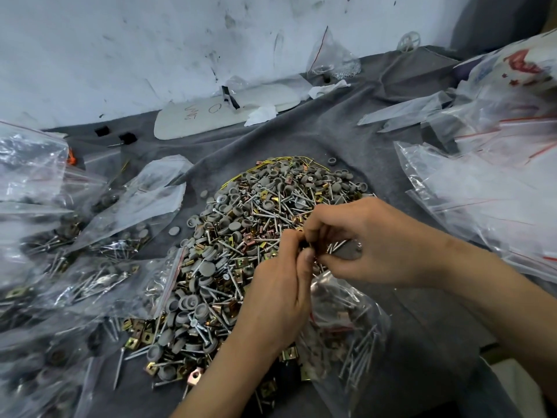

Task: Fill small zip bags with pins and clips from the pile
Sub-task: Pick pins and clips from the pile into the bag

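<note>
Both hands joined over the pile, grips closed on a handful of pins.

A bunch of silvery metal pins (334, 247) is pinched between the left hand (278, 292) and right hand (366, 244), fingertips touching, above the mixed pile of grey caps, pins and brass clips (241, 233). A clear zip bag (340, 327), partly filled, is largely hidden beneath the wrists; its mouth cannot be made out.

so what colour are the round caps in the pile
Grey round caps, clearest in the head view.
</note>
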`<state>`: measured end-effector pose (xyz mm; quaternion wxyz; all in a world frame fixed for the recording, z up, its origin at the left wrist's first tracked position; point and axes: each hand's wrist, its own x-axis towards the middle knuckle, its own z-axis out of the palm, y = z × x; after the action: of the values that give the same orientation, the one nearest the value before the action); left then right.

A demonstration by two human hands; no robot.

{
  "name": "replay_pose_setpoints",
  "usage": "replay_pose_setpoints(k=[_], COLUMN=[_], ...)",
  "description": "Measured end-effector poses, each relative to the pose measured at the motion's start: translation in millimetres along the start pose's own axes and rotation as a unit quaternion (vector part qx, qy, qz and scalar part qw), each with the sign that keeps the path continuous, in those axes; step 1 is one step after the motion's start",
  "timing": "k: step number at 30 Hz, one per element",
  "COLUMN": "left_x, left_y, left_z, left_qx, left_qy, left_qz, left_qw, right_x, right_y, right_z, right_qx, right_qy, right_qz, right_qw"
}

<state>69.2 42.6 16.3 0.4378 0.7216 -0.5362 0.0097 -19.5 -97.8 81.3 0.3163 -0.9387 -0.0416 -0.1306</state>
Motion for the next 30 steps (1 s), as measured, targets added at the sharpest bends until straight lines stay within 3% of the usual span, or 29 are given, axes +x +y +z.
replay_pose_setpoints(k=[4,11,15,20,24,27,30], left_x=[1,-2,-2,3,4,5,6], left_y=[2,-3,-7,2,4,2,0], left_z=[2,7,1,-9,-12,-9,-9], left_qx=[0.009,0.019,-0.005,0.104,0.077,0.031,0.065], left_qy=[0.016,0.065,0.068,0.114,0.117,0.092,0.079], left_qz=[-0.012,-0.004,-0.018,0.053,0.039,-0.003,0.016], left_qw=[1.0,0.998,0.997,0.987,0.989,0.995,0.995], right_x=[-2,13,26,29,30,27,16], right_y=[-4,-25,-28,-33,-33,-27,-18], right_z=[11,78,82,79,81,80,73], right_qx=[0.077,0.062,0.082,0.093,0.089,0.129,0.247], right_qy=[0.084,0.389,0.386,0.406,0.41,0.387,0.328], right_qz=[0.021,0.087,0.078,0.021,0.021,0.071,0.138], right_qw=[0.993,0.915,0.916,0.909,0.907,0.91,0.901])
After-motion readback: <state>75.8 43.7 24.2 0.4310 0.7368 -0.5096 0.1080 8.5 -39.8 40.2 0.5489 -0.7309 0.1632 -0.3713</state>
